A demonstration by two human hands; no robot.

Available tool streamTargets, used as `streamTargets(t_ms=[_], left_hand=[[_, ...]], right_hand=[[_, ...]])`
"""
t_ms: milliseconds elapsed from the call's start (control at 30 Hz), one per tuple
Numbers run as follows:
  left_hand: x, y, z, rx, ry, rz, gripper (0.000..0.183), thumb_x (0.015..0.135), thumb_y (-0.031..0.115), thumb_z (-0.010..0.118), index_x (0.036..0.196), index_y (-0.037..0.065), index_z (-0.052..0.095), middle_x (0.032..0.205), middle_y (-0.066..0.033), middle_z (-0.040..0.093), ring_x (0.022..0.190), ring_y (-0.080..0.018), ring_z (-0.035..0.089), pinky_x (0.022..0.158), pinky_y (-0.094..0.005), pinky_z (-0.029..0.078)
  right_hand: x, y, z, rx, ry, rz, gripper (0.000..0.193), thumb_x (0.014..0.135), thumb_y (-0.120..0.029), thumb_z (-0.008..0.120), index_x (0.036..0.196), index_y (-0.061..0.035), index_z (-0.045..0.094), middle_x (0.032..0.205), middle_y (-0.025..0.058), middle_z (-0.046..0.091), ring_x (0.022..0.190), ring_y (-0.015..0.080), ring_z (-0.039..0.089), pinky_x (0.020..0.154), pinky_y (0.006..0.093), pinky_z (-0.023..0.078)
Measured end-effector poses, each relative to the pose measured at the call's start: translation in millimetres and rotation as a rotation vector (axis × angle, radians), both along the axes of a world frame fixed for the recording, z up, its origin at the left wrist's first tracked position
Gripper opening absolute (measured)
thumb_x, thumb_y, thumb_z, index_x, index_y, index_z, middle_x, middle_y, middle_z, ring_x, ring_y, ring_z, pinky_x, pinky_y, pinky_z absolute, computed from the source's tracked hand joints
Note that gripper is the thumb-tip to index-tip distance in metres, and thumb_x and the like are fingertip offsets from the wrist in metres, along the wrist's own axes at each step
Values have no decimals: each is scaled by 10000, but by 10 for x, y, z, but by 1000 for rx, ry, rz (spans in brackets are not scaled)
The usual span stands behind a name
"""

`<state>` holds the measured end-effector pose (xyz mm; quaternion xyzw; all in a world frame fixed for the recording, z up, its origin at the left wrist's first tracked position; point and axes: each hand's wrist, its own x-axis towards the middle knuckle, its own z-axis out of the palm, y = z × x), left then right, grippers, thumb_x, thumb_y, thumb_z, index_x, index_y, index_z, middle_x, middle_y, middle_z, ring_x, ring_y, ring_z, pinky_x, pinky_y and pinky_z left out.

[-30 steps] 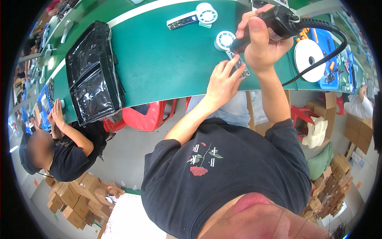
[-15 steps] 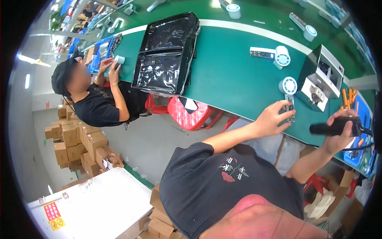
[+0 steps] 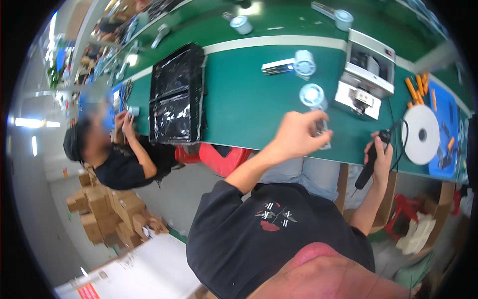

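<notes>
My left hand (image 3: 300, 132) is closed, its fingers and thumb around the handle of a small handheld fan with a round light-blue head (image 3: 312, 94). That fan lies near the front edge of the green workbench, and the hand hides much of its handle. In my right hand (image 3: 381, 160) is a black corded electric screwdriver (image 3: 368, 166), its thin bit slanting down toward my body beyond the bench edge. Just past the held fan lies a second light-blue fan (image 3: 304, 63), its open handle pointing left. A screw feeder (image 3: 362, 99), silver and black, stands right of both fans.
A white disc (image 3: 414, 134) and a blue tray (image 3: 450, 149) with tools occupy the right side, beside several orange handles (image 3: 413, 89). Left on the bench is a black plastic-wrapped case (image 3: 177, 94). A co-worker (image 3: 124, 154) sits beyond it. A red stool (image 3: 224, 158) is under the edge.
My left hand, earlier spread by the fan's handle, has closed around it. My right hand has swung the screwdriver from nearly level to bit-down. The whole view has shifted.
</notes>
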<state>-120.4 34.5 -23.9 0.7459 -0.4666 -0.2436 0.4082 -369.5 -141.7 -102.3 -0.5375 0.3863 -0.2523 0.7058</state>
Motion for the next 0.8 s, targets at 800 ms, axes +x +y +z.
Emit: streamTargets(t_ms=[800], left_hand=[[3332,-2849,-862,166,-923,336,193,836,102,696,971,89,832,1155,-202,748,1145,-374,705,976,-486,583]], right_hand=[[-40,26,-134,-30,-80,-38,276,1091,-256,609,1221,-15,577,715,97,631,463,137,548,420,265,421]])
